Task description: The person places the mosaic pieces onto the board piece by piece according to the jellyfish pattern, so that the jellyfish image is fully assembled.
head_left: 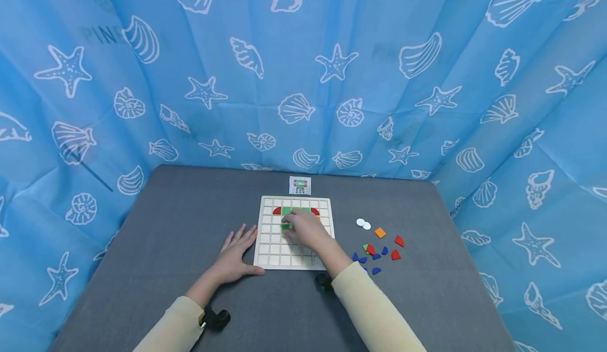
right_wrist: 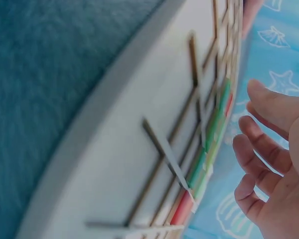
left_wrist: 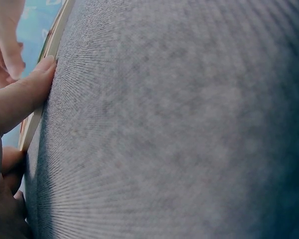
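The gridded board [head_left: 274, 249] lies toward the surface's [head_left: 189, 209] far edge. The left hand [head_left: 234, 257], fingers spread, touches its left side, probably steadying it. Over the green tiles [head_left: 286, 211], the right hand's [head_left: 305, 230] fingers curl loosely, holding nothing I can see.

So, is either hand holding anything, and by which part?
Nothing seems held: the left hand touches the board at its edge, and the right hand, above it, looks empty.
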Demonstrator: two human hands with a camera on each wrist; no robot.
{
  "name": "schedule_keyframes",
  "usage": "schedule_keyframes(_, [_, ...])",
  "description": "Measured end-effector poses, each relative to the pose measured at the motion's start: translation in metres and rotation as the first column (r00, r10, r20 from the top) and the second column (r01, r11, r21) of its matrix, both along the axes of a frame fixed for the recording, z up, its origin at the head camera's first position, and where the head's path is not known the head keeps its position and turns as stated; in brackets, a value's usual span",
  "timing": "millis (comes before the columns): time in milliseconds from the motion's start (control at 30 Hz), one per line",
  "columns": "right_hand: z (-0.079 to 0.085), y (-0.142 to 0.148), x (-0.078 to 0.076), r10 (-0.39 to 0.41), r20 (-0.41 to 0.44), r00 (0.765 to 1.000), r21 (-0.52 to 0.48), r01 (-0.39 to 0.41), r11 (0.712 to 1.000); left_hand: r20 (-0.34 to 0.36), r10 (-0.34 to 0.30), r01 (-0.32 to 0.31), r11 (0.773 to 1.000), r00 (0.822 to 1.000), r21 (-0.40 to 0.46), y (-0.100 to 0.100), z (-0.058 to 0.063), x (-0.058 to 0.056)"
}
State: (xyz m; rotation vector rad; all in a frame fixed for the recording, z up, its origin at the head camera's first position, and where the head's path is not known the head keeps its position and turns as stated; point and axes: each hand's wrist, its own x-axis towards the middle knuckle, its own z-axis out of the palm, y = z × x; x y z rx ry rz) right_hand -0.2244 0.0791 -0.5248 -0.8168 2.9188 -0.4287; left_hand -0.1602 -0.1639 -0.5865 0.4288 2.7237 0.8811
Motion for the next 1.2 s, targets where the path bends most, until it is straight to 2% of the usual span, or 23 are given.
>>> schedule_keyframes(233, [0.016,0.021,0.01,-0.023,-0.059,0.998,-0.091,0.018,0.996,0.003,0.007,-0.007,1.0,1.0,-0.002,0.0,0.0,0.0])
schedule_keyframes(400, [0.019,0.04,0.015,-0.074,-0.093,0.993,-0.151,0.059,0.987,-0.004,0.009,-0.009,1.0,1.0,0.009,0.0,0.001,0.001])
schedule_keyframes(567, [0.021,0.061,0.024,-0.14,-0.045,0.989,-0.21,0.128,0.969,-0.006,0.0,0.0,1.0,1.0,0.009,0.001,0.002,0.001])
schedule_keyframes(700, [0.023,0.076,0.03,-0.216,-0.005,0.976,-0.226,0.209,0.951,-0.002,-0.002,0.002,1.0,1.0,0.01,0.001,0.002,0.002])
schedule_keyframes(833, [0.022,0.09,0.035,-0.287,-0.012,0.958,-0.236,0.277,0.932,0.001,0.002,-0.002,1.0,1.0,0.014,0.002,0.003,0.002])
schedule_keyframes(1200, [0.007,0.13,0.049,-0.386,0.001,0.922,-0.285,0.37,0.884,0.002,0.01,-0.01,1.0,1.0,0.013,0.003,0.004,0.003])
